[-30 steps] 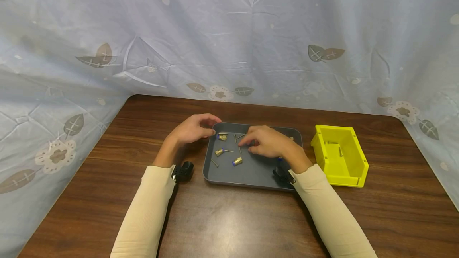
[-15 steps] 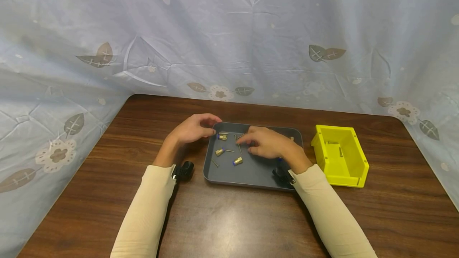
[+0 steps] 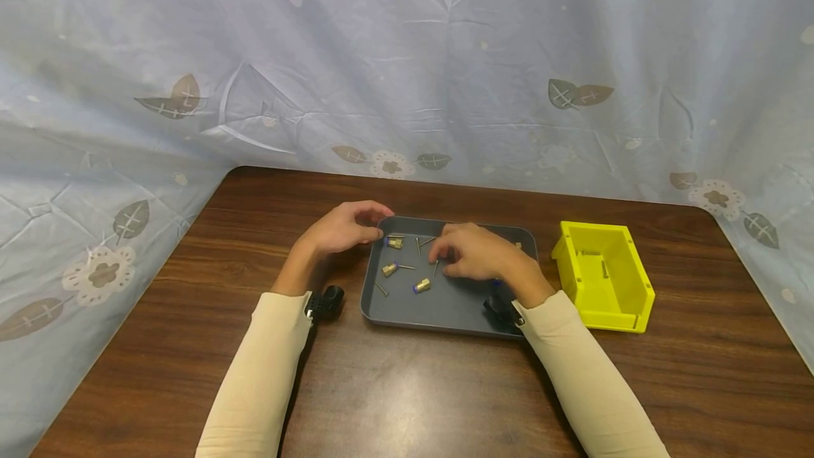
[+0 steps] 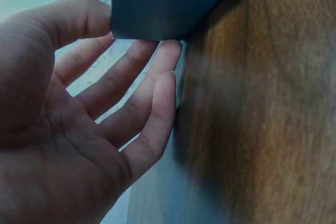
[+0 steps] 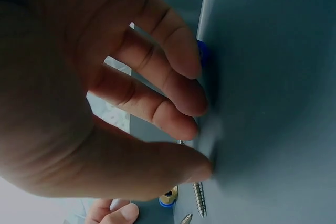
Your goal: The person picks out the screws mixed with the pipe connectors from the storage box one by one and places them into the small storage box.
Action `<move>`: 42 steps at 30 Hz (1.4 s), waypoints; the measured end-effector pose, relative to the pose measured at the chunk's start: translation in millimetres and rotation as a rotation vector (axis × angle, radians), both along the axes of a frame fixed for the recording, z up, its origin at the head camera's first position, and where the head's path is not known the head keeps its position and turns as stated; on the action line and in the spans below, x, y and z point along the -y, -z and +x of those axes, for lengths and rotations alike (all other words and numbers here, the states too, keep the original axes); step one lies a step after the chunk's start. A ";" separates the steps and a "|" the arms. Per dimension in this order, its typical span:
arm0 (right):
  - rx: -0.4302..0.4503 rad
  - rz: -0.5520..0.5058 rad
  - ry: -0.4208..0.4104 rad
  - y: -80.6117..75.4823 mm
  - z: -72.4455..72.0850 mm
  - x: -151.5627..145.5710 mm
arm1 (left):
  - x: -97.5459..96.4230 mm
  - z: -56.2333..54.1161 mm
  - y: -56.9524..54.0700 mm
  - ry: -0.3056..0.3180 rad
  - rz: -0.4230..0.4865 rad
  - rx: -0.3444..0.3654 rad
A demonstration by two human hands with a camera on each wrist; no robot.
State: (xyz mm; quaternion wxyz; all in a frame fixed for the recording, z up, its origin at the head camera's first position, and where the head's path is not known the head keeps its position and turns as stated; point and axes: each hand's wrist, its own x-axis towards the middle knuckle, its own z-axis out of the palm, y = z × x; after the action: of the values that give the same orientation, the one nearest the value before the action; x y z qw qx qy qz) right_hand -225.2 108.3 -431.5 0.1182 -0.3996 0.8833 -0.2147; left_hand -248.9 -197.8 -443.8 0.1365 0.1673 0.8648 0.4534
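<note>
A screw [image 3: 435,269] has shifted rightward under the right hand [image 3: 475,251], pinch unclear, while the left hand [image 3: 345,227] clasps the tray [image 3: 407,311], probably steadying it

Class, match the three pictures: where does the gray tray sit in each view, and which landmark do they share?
Head: the gray tray lies just below and right of the middle, left of the yellow bin.
Left wrist: part of it shows dark at top centre.
Right wrist: its surface fills the right side.
Shared landmark: the left hand, left of centre in head, large at left in left wrist, small at bottom left in right wrist.
</note>
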 end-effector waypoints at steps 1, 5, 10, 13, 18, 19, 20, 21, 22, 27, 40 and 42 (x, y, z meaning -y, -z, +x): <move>0.002 0.004 0.001 0.1 -0.1 -0.1 | 0.1 -0.1 -0.1 0.001 0.000 0.000; 0.014 0.013 0.032 -0.2 -0.7 -0.2 | 0.3 -0.3 -0.1 0.003 -0.003 -0.001; 0.032 0.033 0.074 -1.2 -2.1 -0.2 | -0.3 -0.1 -0.6 0.004 -0.001 -0.003; 0.033 0.049 0.090 -2.2 -2.6 -0.9 | -0.4 -0.3 -1.1 0.008 -0.001 -0.008; 0.052 0.068 0.122 -2.9 -3.4 -3.4 | -1.0 0.0 -2.7 0.006 -0.003 -0.011; 0.060 0.073 0.128 -3.2 -3.2 -4.0 | -1.2 0.3 -3.0 0.005 -0.003 -0.009; 0.070 0.076 0.136 -3.3 -3.1 -4.5 | -1.4 0.4 -3.1 0.005 -0.004 -0.009; 0.079 0.080 0.143 -3.7 -2.8 -5.0 | -1.7 0.5 -3.1 0.004 -0.005 -0.008; 0.088 0.084 0.149 -4.1 -2.5 -5.6 | -1.8 0.6 -3.0 0.003 -0.005 -0.007; 0.107 0.088 0.154 -4.4 -2.4 -7.6 | -1.7 0.8 -1.6 0.000 -0.007 -0.005; 0.064 0.038 0.135 -11.0 -1.8 -14.2 | -0.8 2.0 -2.8 0.004 0.014 0.006; 0.060 0.025 0.136 -13.5 -1.5 -16.2 | -0.6 1.4 -1.6 0.007 0.015 0.003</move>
State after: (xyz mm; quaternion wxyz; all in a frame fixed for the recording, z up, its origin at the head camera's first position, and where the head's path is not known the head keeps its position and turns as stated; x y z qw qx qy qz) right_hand -226.6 124.5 -418.0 0.1347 -0.3305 0.9071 -0.2229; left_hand -247.5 -197.3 -442.2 0.1382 0.1705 0.8606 0.4595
